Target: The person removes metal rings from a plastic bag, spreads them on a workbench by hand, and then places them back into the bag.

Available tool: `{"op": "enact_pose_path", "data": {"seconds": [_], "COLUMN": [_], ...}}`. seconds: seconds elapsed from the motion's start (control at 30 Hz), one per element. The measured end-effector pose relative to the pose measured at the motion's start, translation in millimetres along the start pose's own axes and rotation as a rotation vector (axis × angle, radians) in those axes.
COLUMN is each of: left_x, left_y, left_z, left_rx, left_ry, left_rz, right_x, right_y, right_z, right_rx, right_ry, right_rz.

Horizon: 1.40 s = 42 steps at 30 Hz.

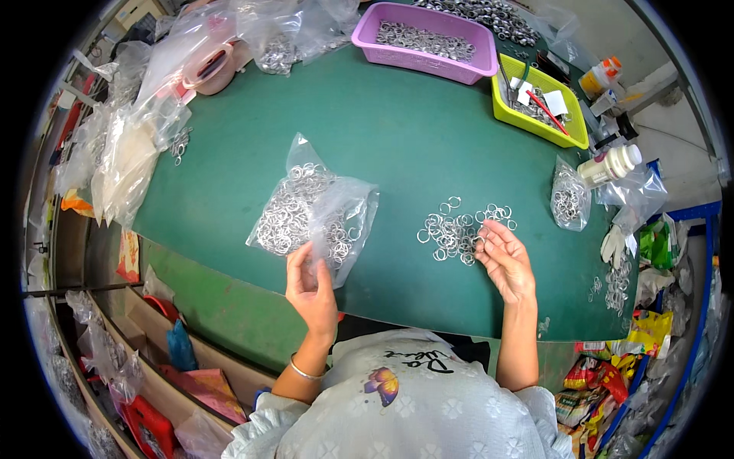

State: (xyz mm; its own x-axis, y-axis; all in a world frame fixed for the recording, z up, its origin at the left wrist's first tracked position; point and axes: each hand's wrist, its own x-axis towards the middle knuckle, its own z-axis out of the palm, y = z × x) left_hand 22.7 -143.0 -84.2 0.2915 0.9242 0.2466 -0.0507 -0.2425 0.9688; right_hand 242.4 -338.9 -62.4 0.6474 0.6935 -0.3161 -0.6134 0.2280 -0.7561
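Rings (461, 226) spread loose by right hand (505, 262), fingers curled open for picking; left hand (310, 288) pinching near edge of bag (313, 214), kept close for filling

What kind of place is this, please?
Probably a small workshop for sorting or packing metal rings: loose rings on a green table, a clear bag of rings, and a purple basket holding more.

Green worktable (397, 130), cluttered shelves (115, 336) left
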Motion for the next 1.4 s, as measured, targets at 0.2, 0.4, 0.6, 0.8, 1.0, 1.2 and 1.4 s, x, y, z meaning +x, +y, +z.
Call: {"op": "enact_pose_path", "data": {"seconds": [0.2, 0.4, 0.6, 0.8, 1.0, 1.2, 1.4], "left_x": [0.4, 1.6, -2.2, -0.7, -1.4, -0.6, -1.1], "left_y": [6.7, 12.3, 7.0, 9.8, 10.9, 9.7, 11.5], "left_z": [-2.3, -4.4, -6.3, 0.4, -2.0, -1.6, -2.7], "left_rx": [-0.057, -0.144, -0.104, -0.101, -0.106, -0.109, -0.125], "left_ry": [-0.038, -0.076, -0.067, -0.054, -0.05, -0.051, -0.058], "left_rz": [-0.043, -0.107, -0.084, -0.071, -0.081, -0.088, -0.101], "right_x": [13.4, 34.1, 10.2, 16.8, 12.3, 12.6, 10.1], "right_y": [39.3, 66.9, 16.7, 29.0, 13.7, 13.9, 21.2], "right_z": [99.0, 123.2, 50.4, 29.3, 16.1, 13.7, 34.9], "right_rx": [-0.378, -1.159, -1.42, -1.707, -1.309, -0.471, -0.501], "right_ry": [-0.29, -0.42, 0.126, 0.178, 0.268, 0.142, 0.014], "right_rz": [-0.11, -0.677, -0.593, -0.601, -0.49, -0.097, 0.067]}}
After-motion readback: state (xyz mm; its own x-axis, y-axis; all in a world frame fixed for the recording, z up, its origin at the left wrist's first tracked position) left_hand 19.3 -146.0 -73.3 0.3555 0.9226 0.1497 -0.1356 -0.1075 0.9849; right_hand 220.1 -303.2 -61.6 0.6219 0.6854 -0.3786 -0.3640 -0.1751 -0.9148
